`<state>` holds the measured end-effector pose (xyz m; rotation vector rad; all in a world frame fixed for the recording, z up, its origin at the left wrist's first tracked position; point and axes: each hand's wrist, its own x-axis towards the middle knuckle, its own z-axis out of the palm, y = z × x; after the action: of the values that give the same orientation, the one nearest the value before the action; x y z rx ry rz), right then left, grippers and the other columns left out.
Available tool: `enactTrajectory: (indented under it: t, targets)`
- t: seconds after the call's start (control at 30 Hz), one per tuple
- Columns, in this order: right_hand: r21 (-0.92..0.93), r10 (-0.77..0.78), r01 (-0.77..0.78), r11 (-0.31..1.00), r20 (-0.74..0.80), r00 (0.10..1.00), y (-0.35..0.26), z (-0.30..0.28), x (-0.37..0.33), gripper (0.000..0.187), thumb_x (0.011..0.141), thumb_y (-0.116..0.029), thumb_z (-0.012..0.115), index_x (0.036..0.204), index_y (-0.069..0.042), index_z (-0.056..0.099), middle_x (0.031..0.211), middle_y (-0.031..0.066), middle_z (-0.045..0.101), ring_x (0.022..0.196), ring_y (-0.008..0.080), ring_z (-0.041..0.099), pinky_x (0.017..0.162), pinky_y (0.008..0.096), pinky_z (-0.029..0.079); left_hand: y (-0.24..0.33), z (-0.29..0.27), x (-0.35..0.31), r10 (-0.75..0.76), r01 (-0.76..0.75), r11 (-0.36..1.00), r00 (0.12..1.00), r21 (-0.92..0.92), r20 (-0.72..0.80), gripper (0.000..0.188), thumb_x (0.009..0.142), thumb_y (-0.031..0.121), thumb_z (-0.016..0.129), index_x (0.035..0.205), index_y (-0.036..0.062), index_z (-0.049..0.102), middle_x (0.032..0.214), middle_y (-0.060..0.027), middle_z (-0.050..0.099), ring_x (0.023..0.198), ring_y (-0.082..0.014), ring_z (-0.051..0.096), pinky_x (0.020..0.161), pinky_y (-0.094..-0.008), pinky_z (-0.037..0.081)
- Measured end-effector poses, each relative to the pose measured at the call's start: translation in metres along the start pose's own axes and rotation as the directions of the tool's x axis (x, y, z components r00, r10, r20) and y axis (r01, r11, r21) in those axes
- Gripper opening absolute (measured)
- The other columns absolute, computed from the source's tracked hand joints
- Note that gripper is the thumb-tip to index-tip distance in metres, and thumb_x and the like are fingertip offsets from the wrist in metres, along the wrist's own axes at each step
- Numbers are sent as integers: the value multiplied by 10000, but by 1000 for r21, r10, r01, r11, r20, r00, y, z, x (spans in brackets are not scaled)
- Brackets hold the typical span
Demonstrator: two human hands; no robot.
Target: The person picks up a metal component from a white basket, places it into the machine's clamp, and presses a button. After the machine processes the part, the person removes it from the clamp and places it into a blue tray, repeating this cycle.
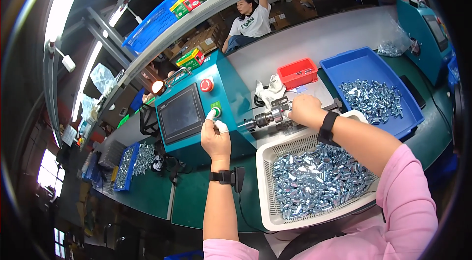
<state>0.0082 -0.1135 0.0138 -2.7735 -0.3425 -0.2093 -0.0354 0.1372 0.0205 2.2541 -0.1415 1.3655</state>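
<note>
White finger covers sit on the fingertips of my left hand (215, 143). One of them touches the green button (216, 111) on the teal machine (228, 88), and I see nothing held in that hand. My right hand (306, 111) is closed at the right end of the metal fixture (280, 106), in line with the steel chuck (263, 120). Its fingertips are partly hidden, so what they grip cannot be made out. Below it, a cream plastic basket (264, 186) holds a heap of small shiny metal parts (319, 181).
Behind the fixture are a white cloth (270, 90) and a red bin (296, 74). A blue tray (339, 61) with more metal parts lies at right. The machine carries a screen (181, 115) and a red stop button (206, 85). A person (250, 21) is beyond the bench.
</note>
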Motion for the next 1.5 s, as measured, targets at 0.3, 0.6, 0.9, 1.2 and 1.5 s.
enactTrajectory:
  t: [0.3, 0.6, 0.9, 1.2, 1.5]
  targets:
    - [682, 210, -341, 647, 270, 940, 33, -22, 12, 310, 780, -220, 489, 715, 58, 608, 673, 189, 635, 543, 269, 648, 608, 355, 515, 0, 1, 8, 7, -8, 1000, 999, 10, 49, 229, 791, 44, 542, 1008, -3, 596, 711, -82, 557, 550, -145, 512, 530, -278, 439]
    - [747, 47, -273, 606, 309, 950, 36, -10, -12, 288, 781, -198, 478, 721, 54, 605, 612, 177, 626, 532, 253, 651, 562, 348, 509, 52, 6, 18, -274, 332, 910, 931, -250, 240, 238, 831, 48, 549, 1065, 25, 517, 733, -40, 552, 577, -76, 492, 503, -211, 391]
    - [857, -90, -492, 153, 508, 857, 29, 3, -17, 211, 826, -99, 427, 861, 57, 564, 680, 146, 593, 531, 227, 625, 440, 292, 481, 115, 77, -16, -310, 547, 538, 836, -642, 452, 261, 873, 86, 565, 1095, 57, 431, 756, -36, 536, 565, -67, 469, 467, -183, 355]
    - [809, -104, -581, -87, 573, 813, 17, 8, -30, 340, 839, -24, 344, 1142, 75, 460, 912, 171, 559, 580, 217, 611, 435, 271, 495, 109, 75, -9, -339, 589, 393, 807, -706, 484, 131, 863, 121, 613, 943, 63, 528, 749, -20, 562, 581, -70, 503, 500, -190, 385]
    - [826, -145, -552, -110, 537, 831, 18, 13, -32, 242, 840, -56, 444, 1044, 70, 474, 886, 155, 526, 592, 243, 613, 454, 299, 501, 107, 70, -9, -383, 567, 379, 816, -731, 434, 160, 813, 76, 668, 938, 54, 571, 760, 8, 569, 610, -60, 517, 520, -185, 387]
